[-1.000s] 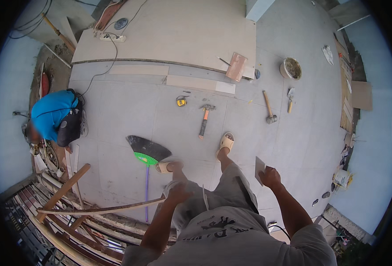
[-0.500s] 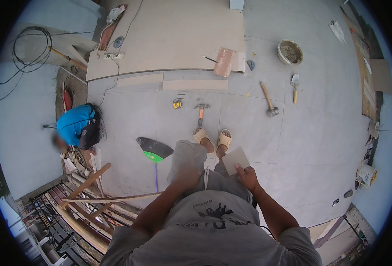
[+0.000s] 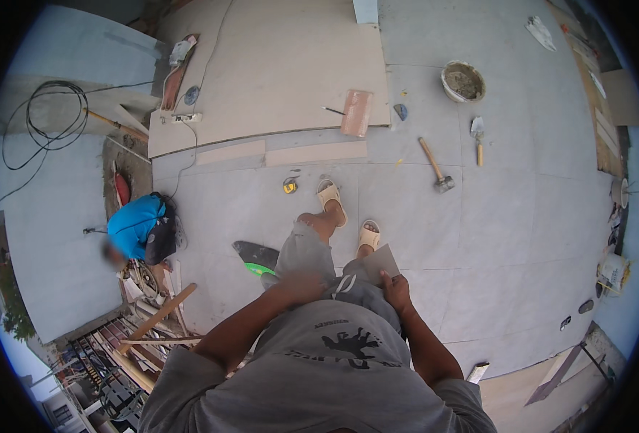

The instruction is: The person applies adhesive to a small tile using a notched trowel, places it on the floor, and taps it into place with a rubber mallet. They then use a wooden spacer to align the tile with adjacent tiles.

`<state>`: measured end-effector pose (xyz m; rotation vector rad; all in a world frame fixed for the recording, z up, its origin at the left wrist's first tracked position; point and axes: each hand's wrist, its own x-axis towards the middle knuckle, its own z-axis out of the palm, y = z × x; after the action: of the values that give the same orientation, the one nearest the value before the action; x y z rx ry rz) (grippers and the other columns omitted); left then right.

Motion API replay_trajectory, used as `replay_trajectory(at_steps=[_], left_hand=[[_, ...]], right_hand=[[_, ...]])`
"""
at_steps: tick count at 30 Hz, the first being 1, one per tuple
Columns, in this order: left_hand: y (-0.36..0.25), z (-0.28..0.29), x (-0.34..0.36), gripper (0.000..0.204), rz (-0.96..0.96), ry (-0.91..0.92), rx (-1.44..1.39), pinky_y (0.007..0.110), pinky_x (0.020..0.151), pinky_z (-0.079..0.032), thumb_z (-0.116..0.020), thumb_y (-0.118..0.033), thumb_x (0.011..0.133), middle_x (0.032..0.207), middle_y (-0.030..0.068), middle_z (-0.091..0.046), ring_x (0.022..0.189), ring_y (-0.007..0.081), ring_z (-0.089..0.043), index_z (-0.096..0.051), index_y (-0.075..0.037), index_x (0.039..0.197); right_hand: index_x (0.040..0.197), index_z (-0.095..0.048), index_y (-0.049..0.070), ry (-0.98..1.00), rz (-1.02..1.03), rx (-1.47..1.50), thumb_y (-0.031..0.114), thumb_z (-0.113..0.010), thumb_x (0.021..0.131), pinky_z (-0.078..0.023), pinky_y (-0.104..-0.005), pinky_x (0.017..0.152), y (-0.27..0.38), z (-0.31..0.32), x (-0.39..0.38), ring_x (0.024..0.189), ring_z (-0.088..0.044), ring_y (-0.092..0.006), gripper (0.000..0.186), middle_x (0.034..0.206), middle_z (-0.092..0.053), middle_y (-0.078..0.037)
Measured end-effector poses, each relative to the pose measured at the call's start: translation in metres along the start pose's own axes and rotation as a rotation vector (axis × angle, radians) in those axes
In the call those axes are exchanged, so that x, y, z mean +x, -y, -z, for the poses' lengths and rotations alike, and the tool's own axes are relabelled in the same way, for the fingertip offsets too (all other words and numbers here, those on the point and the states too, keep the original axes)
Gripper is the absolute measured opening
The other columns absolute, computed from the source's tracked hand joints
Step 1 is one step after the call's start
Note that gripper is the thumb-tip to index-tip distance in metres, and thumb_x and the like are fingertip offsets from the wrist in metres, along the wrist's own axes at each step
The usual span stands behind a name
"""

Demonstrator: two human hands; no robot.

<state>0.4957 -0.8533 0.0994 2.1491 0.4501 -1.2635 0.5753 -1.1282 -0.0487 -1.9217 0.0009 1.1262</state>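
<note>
My right hand (image 3: 396,292) pinches a thin, flat grey tile piece (image 3: 381,264) by its lower edge, thumb on top, in front of my right thigh. My left hand (image 3: 299,286) is smeared by motion beside my left thigh; its fingers cannot be made out. My sandalled feet stand on grey floor tiles (image 3: 406,216), the left one set forward. A yellow tape measure (image 3: 290,185) lies left of that foot. To the right are a mallet (image 3: 437,167) with a wooden handle and a trowel (image 3: 477,141).
A bucket of mortar (image 3: 464,81) stands at the far right. Beige board (image 3: 276,65) covers the far floor, with a reddish block (image 3: 357,112) on it. A black-and-green broom (image 3: 256,256) lies at my left. Beyond it, a person in blue (image 3: 140,224) crouches near timber (image 3: 157,317).
My left foot has stepped forward, over where the orange-handled hammer showed. The tile piece has tilted and drawn closer to my right thigh. My left leg now hides the broom's handle.
</note>
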Motion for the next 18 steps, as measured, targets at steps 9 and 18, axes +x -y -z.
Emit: replay_trajectory(at_steps=[9,18], left_hand=[[0.033,0.027,0.026,0.049,-0.03,0.164,0.045,0.051,0.086,-0.049,-0.054,-0.045,0.092,0.105,0.0267,-0.068,0.098,0.0422,-0.065,-0.069,0.002,0.102],[0.082,0.104,0.065,0.059,-0.117,0.247,-0.12,0.05,0.089,-0.049,-0.051,-0.05,0.094,0.106,0.0265,-0.068,0.099,0.0416,-0.065,-0.067,0.004,0.111]], right_hand=[[0.107,-0.066,-0.007,-0.034,0.176,-0.193,0.038,-0.055,0.097,-0.052,-0.0439,0.075,0.027,-0.025,0.022,0.089,-0.067,-0.0437,0.047,0.095,-0.067,-0.032],[0.106,-0.064,-0.009,-0.15,-0.13,-0.102,0.039,-0.055,0.099,-0.052,-0.0427,0.079,0.111,-0.034,0.055,0.091,-0.068,-0.0405,0.049,0.093,-0.068,-0.03]])
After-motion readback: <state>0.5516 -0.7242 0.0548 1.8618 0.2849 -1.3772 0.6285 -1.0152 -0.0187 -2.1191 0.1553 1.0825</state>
